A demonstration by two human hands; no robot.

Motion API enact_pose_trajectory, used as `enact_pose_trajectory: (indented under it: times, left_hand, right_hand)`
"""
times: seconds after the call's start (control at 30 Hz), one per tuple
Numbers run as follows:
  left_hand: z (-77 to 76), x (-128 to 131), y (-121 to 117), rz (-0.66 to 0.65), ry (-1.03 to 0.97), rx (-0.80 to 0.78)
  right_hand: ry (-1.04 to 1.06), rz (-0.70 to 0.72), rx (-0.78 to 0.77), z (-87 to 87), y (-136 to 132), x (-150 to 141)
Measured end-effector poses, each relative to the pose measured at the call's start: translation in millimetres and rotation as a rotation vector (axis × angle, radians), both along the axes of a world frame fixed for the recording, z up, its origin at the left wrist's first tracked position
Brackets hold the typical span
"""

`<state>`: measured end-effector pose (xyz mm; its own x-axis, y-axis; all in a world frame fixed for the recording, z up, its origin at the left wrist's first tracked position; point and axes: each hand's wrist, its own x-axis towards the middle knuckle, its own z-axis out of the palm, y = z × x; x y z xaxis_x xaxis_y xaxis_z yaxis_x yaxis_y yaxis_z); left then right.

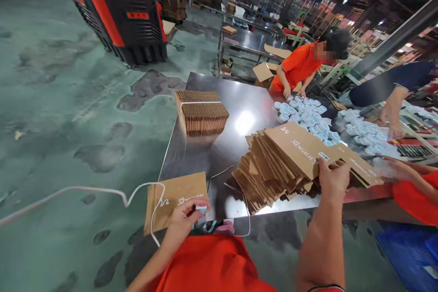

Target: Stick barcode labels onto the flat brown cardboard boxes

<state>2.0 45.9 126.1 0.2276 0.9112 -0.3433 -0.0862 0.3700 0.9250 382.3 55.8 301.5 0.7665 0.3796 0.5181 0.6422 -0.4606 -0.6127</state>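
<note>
My left hand (186, 220) pinches a small white-and-blue strip (201, 210) that looks like labels; part of it hangs below the fingers. Beside that hand, a few flat cardboard boxes (188, 187) with white print lie at the table's left front corner. My right hand (333, 177) grips the near edge of a printed flat cardboard box (290, 143), thumb close to a small white-and-blue label (323, 156). That box lies on a fanned, uneven stack of flat boxes (262, 175). Most fingertips of my right hand are hidden.
A strapped bundle of flat cardboard (201, 112) stands on the metal table (236, 91). Loose white strapping (119, 191) trails off the left edge. Small white-and-blue packs (304, 112) are heaped at the right, where co-workers' hands (393, 116) work. A black-and-red machine (119, 9) stands on the floor.
</note>
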Motion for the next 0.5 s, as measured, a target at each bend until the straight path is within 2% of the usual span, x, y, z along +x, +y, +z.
enact_pose_trajectory:
  times: [0.07,0.1,0.13,0.2,0.23,0.3,0.33,0.4,0.5]
  left_hand:
    - [5.3,3.6,-0.4,-0.004,-0.015,-0.008]
    - [8.2,4.7,-0.8,-0.003,-0.014,0.003]
    - [11.1,5.5,-1.2,0.002,-0.011,0.018]
    - [16.1,6.4,-2.2,0.033,-0.020,0.038]
    - [18.2,6.4,-2.8,0.058,-0.031,0.033]
    - [21.5,5.1,-4.2,0.105,-0.046,0.005]
    - [22.9,3.6,-4.9,0.116,-0.043,-0.002]
    - [25.2,-0.9,-5.9,0.102,-0.013,0.015]
    - [27.0,-8.7,-6.3,0.061,0.063,0.080]
  right_hand:
    - [-0.104,-0.135,-0.017,-2.3,-5.9,-22.0]
    - [-0.117,-0.140,0.030,-3.5,-9.4,-41.3]
    - [-0.106,-0.063,0.079,-5.5,-13.0,-64.3]
    - [0.017,0.241,0.123,-14.6,-18.4,-114.9]
    - [0.129,0.456,0.073,-22.7,-19.5,-139.7]
    - [0.336,0.893,-0.134,-45.7,-18.1,-183.0]
    - [0.422,1.067,-0.249,-59.1,-15.9,-200.1]
    - [0.548,1.246,-0.405,-84.1,-11.3,-224.1]
    - [0.670,1.257,-0.449,-106.3,-9.3,-239.9]
